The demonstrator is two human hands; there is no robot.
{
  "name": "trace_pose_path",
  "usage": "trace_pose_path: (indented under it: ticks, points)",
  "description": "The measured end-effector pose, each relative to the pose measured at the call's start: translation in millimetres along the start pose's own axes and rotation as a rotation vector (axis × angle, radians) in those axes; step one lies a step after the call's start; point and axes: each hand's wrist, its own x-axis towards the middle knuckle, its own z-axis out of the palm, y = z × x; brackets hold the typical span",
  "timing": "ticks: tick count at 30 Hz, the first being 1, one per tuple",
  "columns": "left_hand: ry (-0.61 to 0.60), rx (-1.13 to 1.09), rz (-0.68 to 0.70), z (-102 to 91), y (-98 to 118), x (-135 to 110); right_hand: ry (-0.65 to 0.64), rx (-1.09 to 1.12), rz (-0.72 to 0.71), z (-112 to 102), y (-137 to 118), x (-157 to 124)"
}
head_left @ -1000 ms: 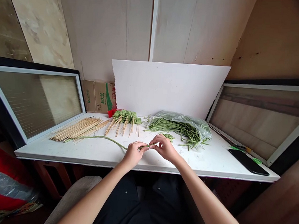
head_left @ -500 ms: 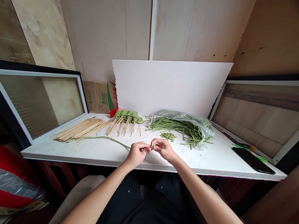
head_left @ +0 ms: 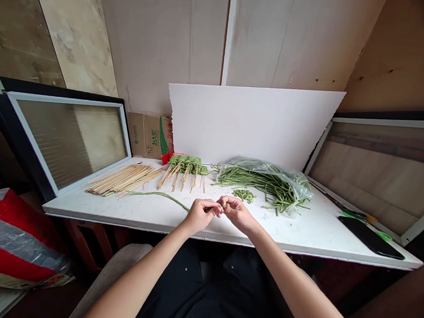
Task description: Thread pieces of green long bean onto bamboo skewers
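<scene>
Pinching bean (head_left: 159, 193) | left hand (head_left: 199, 216) | right hand (head_left: 240, 215), curled tighter than before

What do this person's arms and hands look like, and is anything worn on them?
The left hand and right hand are bare: no gloves, rings or bracelets show. Both forearms are uncovered, with no sleeves in view.

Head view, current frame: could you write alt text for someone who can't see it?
A person's left hand and right hand meet over a white table, pinching a long green bean that trails leftward. Beyond them lie bare wooden skewers, skewered green pieces, loose short pieces and long beans partly inside a clear bag; a black phone lies at right.
</scene>
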Motion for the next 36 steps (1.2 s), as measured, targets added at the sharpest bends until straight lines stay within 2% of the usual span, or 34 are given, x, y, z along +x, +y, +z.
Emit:
trace_pose_path:
  ticks: [3,5,7,10,12,15,17,20,24,28,36]
  points:
    - [0.042,-0.06,-0.054,-8.1,0.1,2.5,0.209,-0.009,-0.069,-16.2,-8.5,2.6]
    - [0.071,-0.06,-0.081,-13.3,-0.3,4.0,0.348,-0.183,-0.088,-34.6,-14.2,1.9]
    - [0.072,-0.037,-0.095,-16.1,-1.3,4.6,0.421,-0.449,-0.052,-52.9,-14.6,-0.5]
    - [0.042,0.017,-0.081,-15.2,-4.7,3.2,0.362,-0.823,0.033,-70.4,-1.9,-5.4]
    - [0.016,0.055,-0.062,-12.5,-8.1,1.3,0.296,-1.013,0.035,-74.6,11.0,-8.6]
    - [0.005,0.106,-0.058,-8.4,-12.5,-0.9,0.252,-1.227,0.009,-74.4,24.6,-12.6]
    - [0.026,0.127,-0.083,-6.7,-13.5,-1.5,0.254,-1.306,-0.003,-71.2,24.4,-14.0]
    - [0.062,0.129,-0.144,-5.8,-12.3,-1.7,0.226,-1.254,-0.039,-58.9,9.3,-13.3]
    - [0.084,0.124,-0.18,-5.5,-11.7,-2.5,0.102,-0.967,-0.049,-30.1,-18.2,-9.1]
    - [0.083,0.136,-0.186,-4.7,-14.3,-3.6,0.077,-0.889,-0.036,-10.0,-27.2,-6.5]
    - [0.003,0.32,-0.152,-13.1,-19.9,-2.3,0.109,-0.898,-0.044,-23.5,-31.6,-7.8]
